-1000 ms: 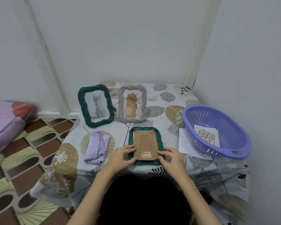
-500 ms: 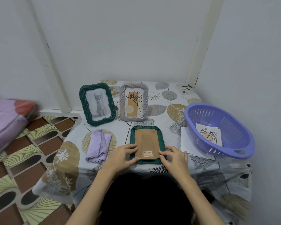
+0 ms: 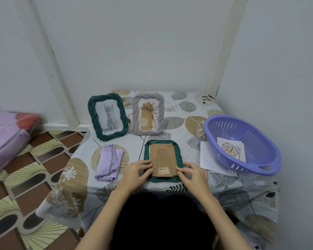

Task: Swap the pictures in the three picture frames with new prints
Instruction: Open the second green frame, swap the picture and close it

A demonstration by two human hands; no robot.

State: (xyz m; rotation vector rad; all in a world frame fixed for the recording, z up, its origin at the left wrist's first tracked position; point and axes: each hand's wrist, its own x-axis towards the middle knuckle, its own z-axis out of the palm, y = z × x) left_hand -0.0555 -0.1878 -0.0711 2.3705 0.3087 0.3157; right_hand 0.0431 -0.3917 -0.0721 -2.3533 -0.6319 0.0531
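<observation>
A green frame [image 3: 178,150] lies face down near the table's front edge, its brown cardboard back [image 3: 162,159] facing up. My left hand [image 3: 136,171] grips the lower left of the cardboard back, and my right hand [image 3: 192,173] presses on its lower right corner. Behind it stand a green frame with a cat picture [image 3: 107,117] and a grey frame with a plant print [image 3: 148,114]. A leaf print [image 3: 230,148] lies inside a purple basket [image 3: 242,141].
A folded lilac cloth [image 3: 109,162] lies left of the face-down frame. White paper sheets [image 3: 209,159] stick out from under the basket. The leaf-patterned tablecloth [image 3: 179,123] covers the small table in a white-walled corner. A pink mattress [image 3: 7,138] is at the far left.
Both hands stay on the lower corners of the cardboard back with only slight finger shifts. The camera view has tilted a little.
</observation>
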